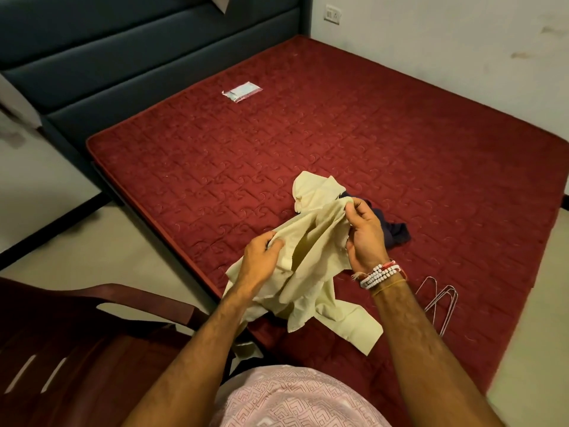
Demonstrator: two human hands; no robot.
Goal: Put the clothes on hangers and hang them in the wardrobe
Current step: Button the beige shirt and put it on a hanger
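A pale yellow shirt [311, 251] hangs crumpled between my hands above the near edge of the red mattress [308, 134]. My left hand [261, 257] grips its cloth on the left. My right hand [365, 234] pinches an upper edge of it between thumb and fingers. A dark navy garment [395, 234] lies on the mattress behind my right hand, partly hidden. Thin metal wire hangers [440, 300] lie on the mattress to the right of my right wrist. No wardrobe is in view.
A small clear plastic packet [242, 91] lies far up the mattress. A dark blue padded headboard [123, 57] stands at the back left. A maroon plastic chair [92, 334] is close on my left. A white wall with a socket [332, 14] runs along the right.
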